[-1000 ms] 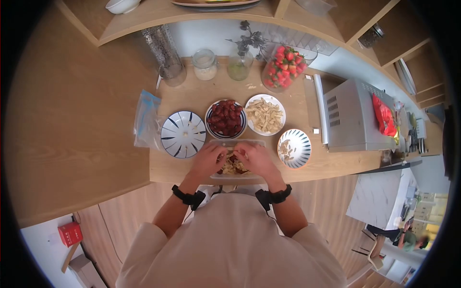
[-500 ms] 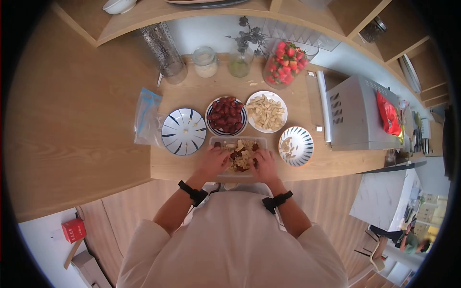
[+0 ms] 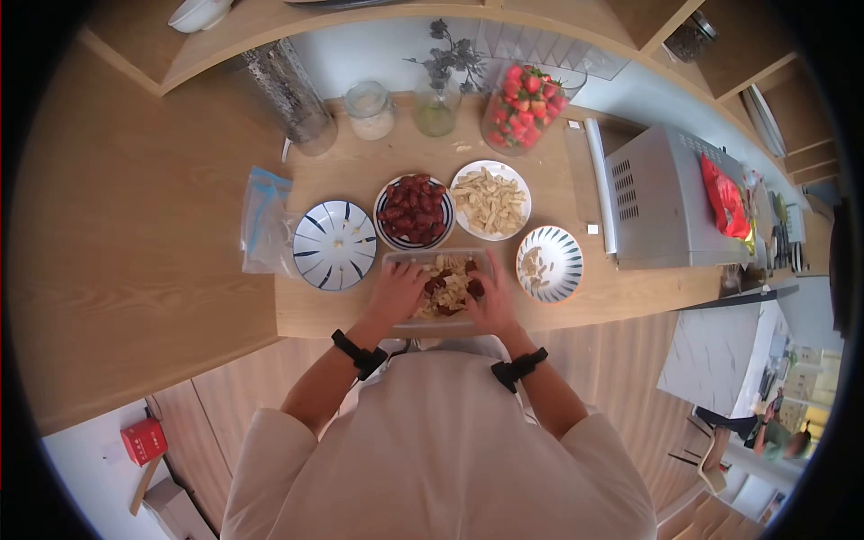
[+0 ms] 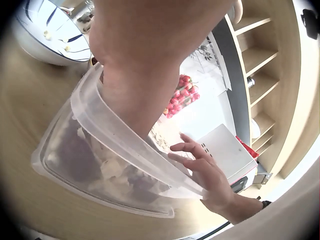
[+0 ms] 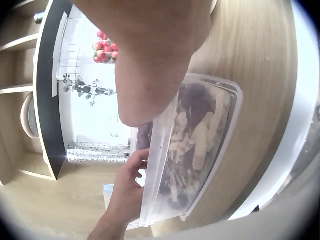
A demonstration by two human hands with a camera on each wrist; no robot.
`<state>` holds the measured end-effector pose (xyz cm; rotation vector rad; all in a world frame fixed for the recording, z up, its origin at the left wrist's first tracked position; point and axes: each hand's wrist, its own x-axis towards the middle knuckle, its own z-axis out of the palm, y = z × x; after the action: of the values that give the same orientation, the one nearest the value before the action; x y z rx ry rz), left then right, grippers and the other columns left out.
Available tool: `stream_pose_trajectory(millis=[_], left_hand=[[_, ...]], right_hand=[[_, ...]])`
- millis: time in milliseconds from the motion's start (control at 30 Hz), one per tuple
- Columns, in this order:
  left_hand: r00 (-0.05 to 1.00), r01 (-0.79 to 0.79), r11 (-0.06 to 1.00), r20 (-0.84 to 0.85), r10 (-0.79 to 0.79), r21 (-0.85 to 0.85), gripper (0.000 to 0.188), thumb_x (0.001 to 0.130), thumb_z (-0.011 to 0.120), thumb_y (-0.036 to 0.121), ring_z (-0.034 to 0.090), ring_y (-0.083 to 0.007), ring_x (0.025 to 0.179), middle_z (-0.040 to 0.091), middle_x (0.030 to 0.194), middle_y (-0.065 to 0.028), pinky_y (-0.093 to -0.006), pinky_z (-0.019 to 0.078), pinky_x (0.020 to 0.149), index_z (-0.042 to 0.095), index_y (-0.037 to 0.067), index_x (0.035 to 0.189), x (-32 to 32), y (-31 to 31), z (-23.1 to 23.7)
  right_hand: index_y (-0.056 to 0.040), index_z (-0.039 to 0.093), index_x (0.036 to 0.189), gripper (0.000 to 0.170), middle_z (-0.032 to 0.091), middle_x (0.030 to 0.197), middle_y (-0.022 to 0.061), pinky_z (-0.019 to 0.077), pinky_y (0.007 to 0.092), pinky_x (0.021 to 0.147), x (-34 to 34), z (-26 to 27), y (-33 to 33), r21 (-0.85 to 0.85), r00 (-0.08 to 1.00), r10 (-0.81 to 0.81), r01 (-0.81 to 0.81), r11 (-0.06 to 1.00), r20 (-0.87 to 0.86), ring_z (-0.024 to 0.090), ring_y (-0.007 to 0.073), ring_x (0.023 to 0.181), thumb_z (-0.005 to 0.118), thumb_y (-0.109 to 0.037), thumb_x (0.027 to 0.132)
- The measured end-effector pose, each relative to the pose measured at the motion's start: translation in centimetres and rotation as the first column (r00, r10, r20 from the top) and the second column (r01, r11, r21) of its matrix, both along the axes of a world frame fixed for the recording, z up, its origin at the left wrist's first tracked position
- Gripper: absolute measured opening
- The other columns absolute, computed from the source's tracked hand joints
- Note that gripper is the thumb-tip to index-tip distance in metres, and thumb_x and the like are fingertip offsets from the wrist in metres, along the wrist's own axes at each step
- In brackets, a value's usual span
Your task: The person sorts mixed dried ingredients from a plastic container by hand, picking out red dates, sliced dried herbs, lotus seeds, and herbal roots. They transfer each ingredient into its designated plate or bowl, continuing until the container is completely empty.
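A clear plastic box [image 4: 127, 142] stands at the table's front edge, holding dark red dates [image 3: 436, 283] mixed with pale dried strips [image 3: 445, 301]. From the left side my left hand [image 3: 394, 295] reaches over the rim, its fingers down among the contents. My right hand [image 3: 494, 302] is at the box's right side, fingers spread and loosely bent over the rim, fingertips close to a date. Both hands' palms are hidden from the head view. Behind the box are a bowl of red dates [image 3: 416, 212] and a white plate of pale strips [image 3: 490, 202].
Left of the box sit a striped plate [image 3: 322, 256] with crumbs and a zip bag [image 3: 264, 225]. A striped bowl [image 3: 562, 263] with small pieces is on the right. Farther back stand glass jars, a vase and a container of strawberries [image 3: 522, 110]. A silver appliance [image 3: 661, 202] fills the right side.
My hands were together over the middle of the box a second ago; they have parted to its left and right sides, uncovering the dates and strips between them.
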<state>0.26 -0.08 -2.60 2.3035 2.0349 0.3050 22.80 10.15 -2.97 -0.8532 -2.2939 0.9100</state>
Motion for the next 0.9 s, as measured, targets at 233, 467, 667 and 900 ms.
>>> stream_pose_trajectory(millis=[233, 467, 667, 900], left_hand=[[0.998, 0.022, 0.997, 0.053, -0.018, -0.072, 0.035, 0.081, 0.07, 0.029, 0.055, -0.0211, 0.109, 0.061, 0.11, -0.0033, -0.0414, 0.0367, 0.092, 0.065, 0.017, 0.114, 0.1, 0.4, 0.3], [0.999, 0.007, 0.993, 0.032, -0.003, -0.116, 0.036, 0.081, 0.071, 0.031, 0.056, -0.0206, 0.109, 0.062, 0.108, -0.0022, -0.0417, 0.0362, 0.093, 0.065, 0.018, 0.114, 0.0, 0.5, 0.1], [0.997, 0.024, 0.994, 0.082, -0.016, -0.105, 0.04, 0.08, 0.071, 0.031, 0.058, -0.0197, 0.107, 0.062, 0.108, -0.0015, -0.04, 0.0368, 0.093, 0.061, 0.018, 0.117, -0.2, 0.5, 0.7], [0.989, 0.038, 0.985, 0.15, -0.013, -0.166, 0.029, 0.081, 0.07, 0.03, 0.059, -0.0169, 0.104, 0.066, 0.106, 0.0021, -0.0381, 0.0367, 0.091, 0.061, 0.018, 0.105, -0.4, 0.4, 0.8]], right_hand=[[-0.0038, 0.048, 0.131, 0.053, 0.039, 0.146, 0.0229, 0.0468, 0.0472, 0.098, -0.9, 1.0, 1.1, -0.06, 0.985, -0.051, 0.062, 0.996, 0.162, 0.049, 0.0436, 0.126, 0.067, -0.01, 0.083], [0.0014, 0.033, 0.148, 0.069, 0.045, 0.142, 0.0258, 0.038, 0.0462, 0.109, -0.8, -1.4, 1.5, -0.102, 0.998, -0.063, 0.063, 0.993, 0.006, 0.046, 0.0438, 0.129, 0.063, -0.007, 0.087], [0.001, 0.036, 0.146, 0.065, 0.048, 0.14, 0.026, 0.0377, 0.0462, 0.109, -0.8, -1.2, 1.4, -0.157, 0.995, -0.101, 0.102, 0.982, 0.013, 0.046, 0.0432, 0.129, 0.061, -0.004, 0.086], [0.0004, 0.036, 0.146, 0.066, 0.048, 0.139, 0.0255, 0.0375, 0.0461, 0.11, -0.9, -0.9, 1.6, -0.176, 0.996, -0.088, 0.088, 0.98, 0.009, 0.046, 0.0428, 0.13, 0.061, -0.002, 0.084]])
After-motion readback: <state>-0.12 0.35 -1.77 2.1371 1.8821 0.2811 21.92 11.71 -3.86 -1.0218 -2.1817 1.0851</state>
